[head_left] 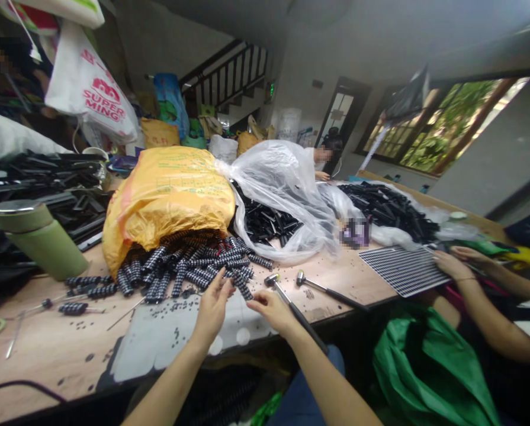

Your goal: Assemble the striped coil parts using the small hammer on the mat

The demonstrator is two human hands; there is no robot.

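My left hand (pixel 215 299) is at the front edge of a pile of black-and-white ribbed rollers (pixel 198 266), fingers apart, with nothing visibly held. Just right of it, my right hand (pixel 271 307) pinches the lower end of one ribbed roller (pixel 242 285), which points up and left toward the pile. Under both hands lies a grey mat (pixel 158 337) with small dark bits scattered on it. The rollers spill from a yellow bag (pixel 171 189). Two hammers (pixel 300 313) (pixel 331 291) rest right of my right hand.
A green flask (pixel 38 236) leans at the left near black strips. Behind are a clear plastic bag (pixel 282 195) of black parts and another black heap (pixel 389 210). At right, a person's hands (pixel 455 263) touch a gridded sheet (pixel 404 269). A green bag (pixel 429 367) hangs below the table.
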